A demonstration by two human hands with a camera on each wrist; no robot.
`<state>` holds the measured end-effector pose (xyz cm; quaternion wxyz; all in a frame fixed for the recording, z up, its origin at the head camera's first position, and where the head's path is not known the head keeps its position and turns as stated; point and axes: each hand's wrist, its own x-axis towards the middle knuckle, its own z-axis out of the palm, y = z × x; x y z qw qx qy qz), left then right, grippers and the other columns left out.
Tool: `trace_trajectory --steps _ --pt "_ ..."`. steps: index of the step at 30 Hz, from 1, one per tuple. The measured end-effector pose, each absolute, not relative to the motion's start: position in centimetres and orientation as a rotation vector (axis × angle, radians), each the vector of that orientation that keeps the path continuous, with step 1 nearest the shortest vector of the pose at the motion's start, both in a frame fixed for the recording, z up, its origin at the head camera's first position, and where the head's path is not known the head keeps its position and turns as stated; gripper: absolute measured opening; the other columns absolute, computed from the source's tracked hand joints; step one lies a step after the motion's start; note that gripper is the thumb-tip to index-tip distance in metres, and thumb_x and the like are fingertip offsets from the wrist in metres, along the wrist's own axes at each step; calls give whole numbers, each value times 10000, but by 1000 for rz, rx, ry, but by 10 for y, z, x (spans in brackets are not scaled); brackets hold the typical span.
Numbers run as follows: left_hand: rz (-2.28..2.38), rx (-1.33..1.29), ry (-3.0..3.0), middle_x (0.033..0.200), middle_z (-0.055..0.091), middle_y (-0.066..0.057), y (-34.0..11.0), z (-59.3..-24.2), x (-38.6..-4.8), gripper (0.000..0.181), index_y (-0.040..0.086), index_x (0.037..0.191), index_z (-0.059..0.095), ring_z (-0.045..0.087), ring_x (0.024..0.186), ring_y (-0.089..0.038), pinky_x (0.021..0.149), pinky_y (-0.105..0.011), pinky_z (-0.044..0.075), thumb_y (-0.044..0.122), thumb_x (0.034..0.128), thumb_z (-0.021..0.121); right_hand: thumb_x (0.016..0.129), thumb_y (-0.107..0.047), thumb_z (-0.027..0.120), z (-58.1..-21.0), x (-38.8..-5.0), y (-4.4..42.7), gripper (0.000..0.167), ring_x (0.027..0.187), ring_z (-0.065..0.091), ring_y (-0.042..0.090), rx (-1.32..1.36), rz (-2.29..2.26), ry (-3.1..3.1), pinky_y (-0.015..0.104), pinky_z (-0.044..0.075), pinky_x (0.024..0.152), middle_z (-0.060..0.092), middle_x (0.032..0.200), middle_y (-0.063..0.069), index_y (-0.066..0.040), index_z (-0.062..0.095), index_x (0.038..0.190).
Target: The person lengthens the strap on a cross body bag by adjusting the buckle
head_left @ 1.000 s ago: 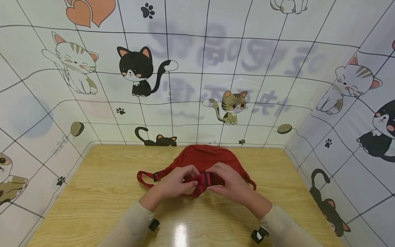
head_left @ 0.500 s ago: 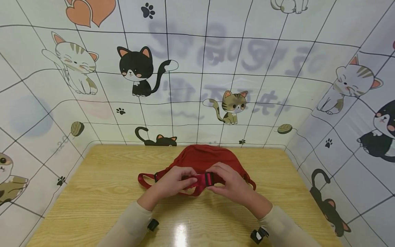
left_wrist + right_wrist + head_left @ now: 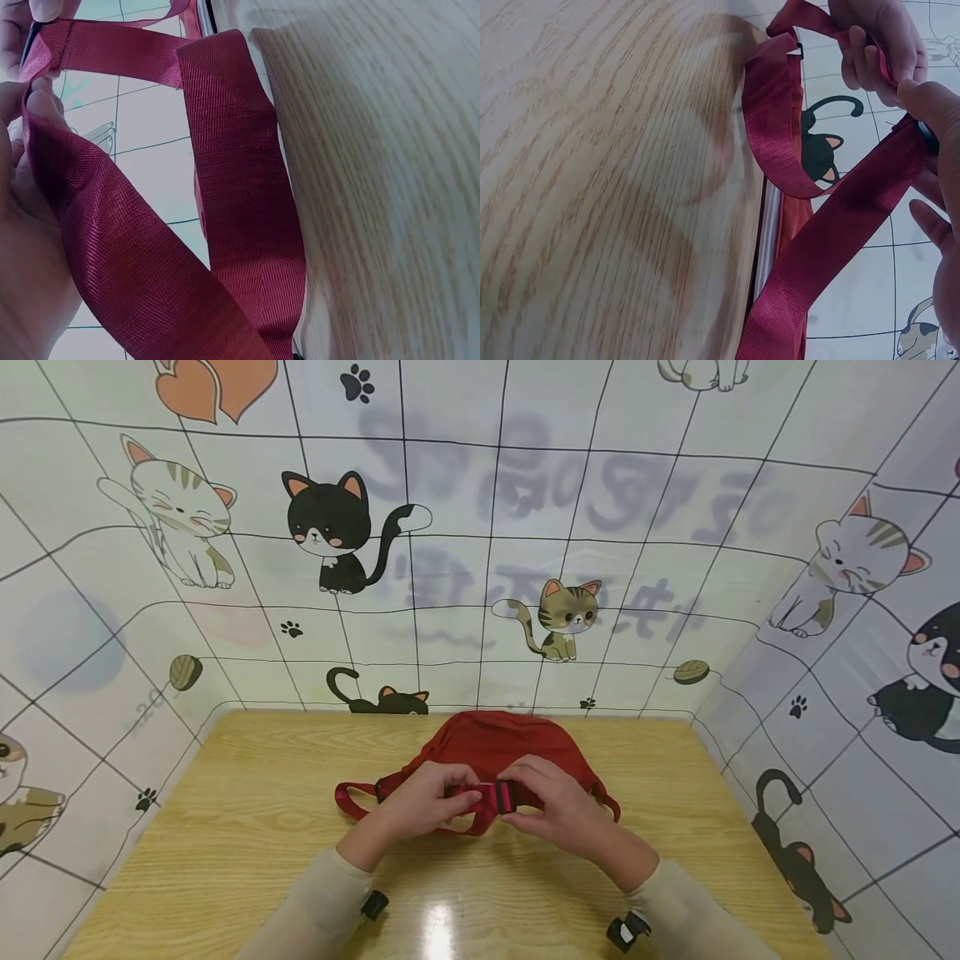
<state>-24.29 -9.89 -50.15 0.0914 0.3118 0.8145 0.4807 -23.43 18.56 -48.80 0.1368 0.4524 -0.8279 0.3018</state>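
A red bag point(image 3: 501, 745) lies at the far middle of the table, its red strap point(image 3: 240, 172) looping toward me. My left hand point(image 3: 429, 800) pinches the strap between thumb and fingers, left of a black slide buckle point(image 3: 506, 796). On the buckle's right side, my right hand point(image 3: 558, 802) holds it between thumb and fingers. In the left wrist view the webbing hangs in a twisted loop from the left fingers. From the right wrist view, both hands meet near the buckle, which the right fingers mostly hide.
The wooden table point(image 3: 247, 843) spreads around the bag. Behind it rises a white wall covering point(image 3: 465, 560) with a grid and cartoon cats. A strap loop point(image 3: 352, 797) with a small black adjuster sticks out at the bag's left.
Over the last second my left hand has shifted slightly and the strap hanging below the buckle has changed shape. The right hand stays at the buckle; the bag has barely moved.
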Motion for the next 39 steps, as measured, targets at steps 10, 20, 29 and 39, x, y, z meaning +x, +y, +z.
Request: trace_trajectory --steps 10,20,29,39 --pt "1409 965 2428 754 630 131 -98 -502 -243 121 268 975 725 534 679 -38 584 -228 425 289 1094 732 860 -205 988 -490 -233 185 546 1171 634 131 1283 806 -2400 337 595 970 676 1262 -37 -94 715 1318" --pt "1375 984 2450 712 600 156 -94 -502 -244 146 274 953 717 516 669 -15 593 -226 404 236 1094 723 868 -197 980 -491 -234 184 538 1174 623 117 1319 805 -2380 222 533 993 665 1254 -46 -133 704 1326" --pt "1376 987 2412 748 611 136 -89 -501 -244 90 168 1033 756 506 647 -26 584 -231 404 203 1102 709 868 -160 975 -491 -234 177 515 1154 623 115 1326 791 -2398 298 581 973 664 1234 -48 -125 714 1311" --pt "1340 969 2376 1024 752 124 -97 -500 -243 116 260 1215 733 656 873 -90 780 -285 548 231 1106 706 805 -137 1017 -491 -234 178 578 1170 629 126 1300 810 -2365 301 579 983 670 1242 -34 -113 725 1303"
